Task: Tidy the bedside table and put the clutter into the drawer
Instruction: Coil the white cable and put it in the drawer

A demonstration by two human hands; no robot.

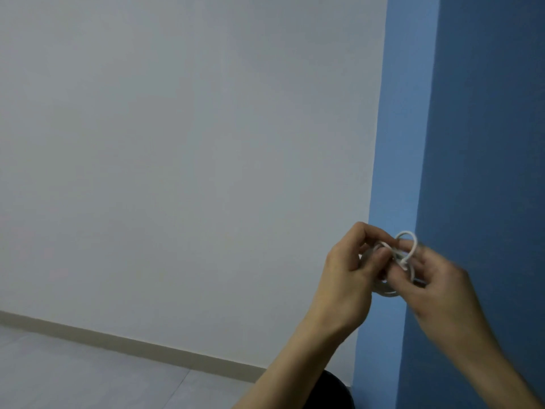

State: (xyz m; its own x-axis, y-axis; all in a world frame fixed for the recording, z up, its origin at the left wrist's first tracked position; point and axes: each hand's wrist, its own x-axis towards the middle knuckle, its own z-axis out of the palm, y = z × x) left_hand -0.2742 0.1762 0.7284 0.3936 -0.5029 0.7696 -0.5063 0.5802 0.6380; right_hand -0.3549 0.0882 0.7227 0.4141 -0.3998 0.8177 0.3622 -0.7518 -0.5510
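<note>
A coiled white cable [408, 246] is held up in the air between both hands, in front of the corner where the walls meet. My left hand [345, 276] grips the coil from the left, its fingers curled round the loops. My right hand [436, 287], blurred by motion, pinches a loose loop of the cable at the coil's right side. The bedside table and its drawer are out of view.
A white wall [191, 157] fills the left and middle, with a pale skirting board [118, 342] above a grey tiled floor [73, 376]. A blue wall [486, 143] stands at the right. A dark rounded object [333, 391] shows at the bottom edge.
</note>
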